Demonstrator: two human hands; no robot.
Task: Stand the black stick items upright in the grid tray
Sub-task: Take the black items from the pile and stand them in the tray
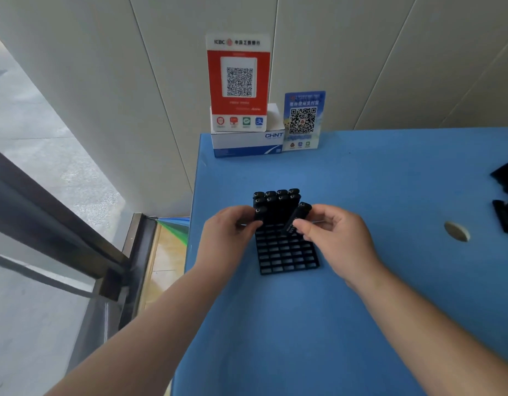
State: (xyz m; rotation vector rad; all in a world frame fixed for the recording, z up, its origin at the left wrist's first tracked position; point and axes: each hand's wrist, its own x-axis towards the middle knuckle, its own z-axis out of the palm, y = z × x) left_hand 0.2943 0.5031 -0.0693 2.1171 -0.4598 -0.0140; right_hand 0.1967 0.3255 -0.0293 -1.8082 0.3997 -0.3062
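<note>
So the black grid tray (287, 254) sits flat on the blue table (361, 310), and everything else is placed off that. Its far rows are already filled with black sticks (277, 202) standing upright, two full rows plus one more at the far-left start of the third. The left hand (228, 234) is at the tray's left edge, fingers curled around that lone third-row stick. The right hand (337, 237) is on the tray's right side, pinching a tilted stick (297, 217) that leans over the tray's open cells. Hands are apart. Loose black pieces (505, 195) lie well right of the tray, and QR code signs (238, 81) stand beyond it on a white box (247, 142).
</note>
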